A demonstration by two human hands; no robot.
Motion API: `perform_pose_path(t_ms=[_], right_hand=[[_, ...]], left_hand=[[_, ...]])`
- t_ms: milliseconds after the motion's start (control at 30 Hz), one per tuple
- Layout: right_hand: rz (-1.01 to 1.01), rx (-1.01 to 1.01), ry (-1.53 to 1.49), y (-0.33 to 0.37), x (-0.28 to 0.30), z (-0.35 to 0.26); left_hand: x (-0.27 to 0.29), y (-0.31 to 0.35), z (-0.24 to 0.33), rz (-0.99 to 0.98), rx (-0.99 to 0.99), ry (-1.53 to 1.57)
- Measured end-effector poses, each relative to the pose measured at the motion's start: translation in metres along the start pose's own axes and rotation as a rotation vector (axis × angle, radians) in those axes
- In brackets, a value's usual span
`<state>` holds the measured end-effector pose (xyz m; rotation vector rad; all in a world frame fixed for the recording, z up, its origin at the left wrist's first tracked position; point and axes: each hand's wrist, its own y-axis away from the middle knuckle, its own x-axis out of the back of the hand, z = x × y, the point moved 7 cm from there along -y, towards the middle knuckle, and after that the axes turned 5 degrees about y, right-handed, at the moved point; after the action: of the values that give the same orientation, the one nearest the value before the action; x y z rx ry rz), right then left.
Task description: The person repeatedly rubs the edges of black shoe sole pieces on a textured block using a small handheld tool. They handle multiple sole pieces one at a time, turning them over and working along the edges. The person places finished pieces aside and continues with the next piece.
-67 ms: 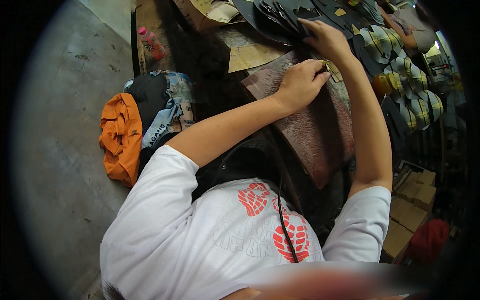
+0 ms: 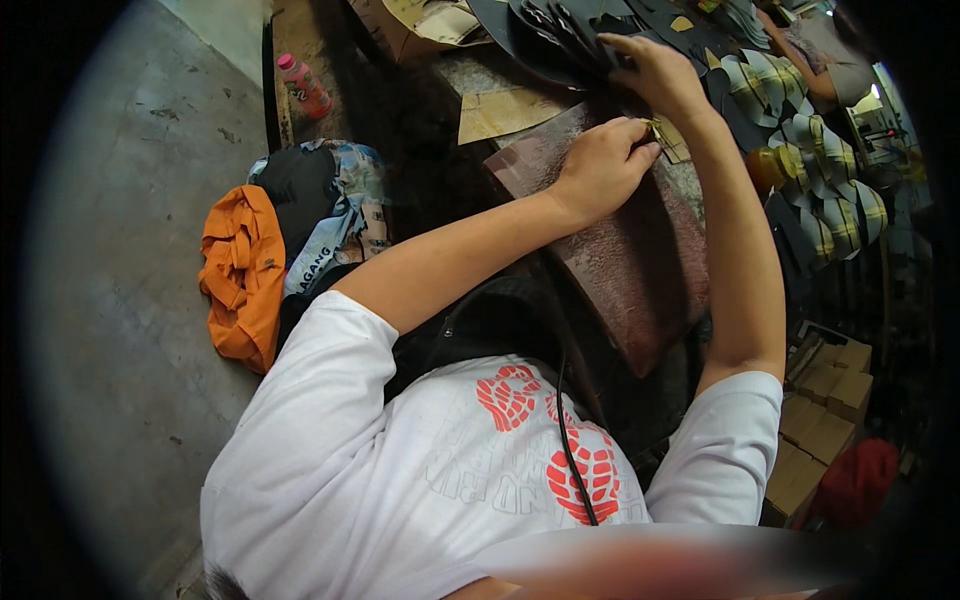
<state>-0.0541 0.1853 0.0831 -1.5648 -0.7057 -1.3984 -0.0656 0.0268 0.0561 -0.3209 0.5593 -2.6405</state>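
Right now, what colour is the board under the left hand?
The board is reddish-brown, seen best in the head view.

Mottled reddish-brown sheet [image 2: 622, 268], black pieces [image 2: 528, 48]

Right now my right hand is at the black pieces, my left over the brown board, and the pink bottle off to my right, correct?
Not quite: the head view shows the pink bottle off to your left. Your right hand is at the black pieces, your left hand over the brown board.
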Motion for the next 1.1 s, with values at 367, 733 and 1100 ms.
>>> perform_pose_path(t_ms=[367, 733, 1100], right_hand=[[0.787, -0.096, 0.161, 0.037, 0.132, 0.021], [0.426, -0.250, -0.292, 0.261, 0.123, 0.036], [0.381, -0.688, -0.040, 0.363, 0.091, 0.021]], left_hand=[[0.000, -0.005, -0.014, 0.010, 0.019, -0.046], [0.004, -0.009, -0.055, 0.138, 0.245, 0.587], [-0.005, -0.009, -0.053, -0.112, 0.026, 0.160]])
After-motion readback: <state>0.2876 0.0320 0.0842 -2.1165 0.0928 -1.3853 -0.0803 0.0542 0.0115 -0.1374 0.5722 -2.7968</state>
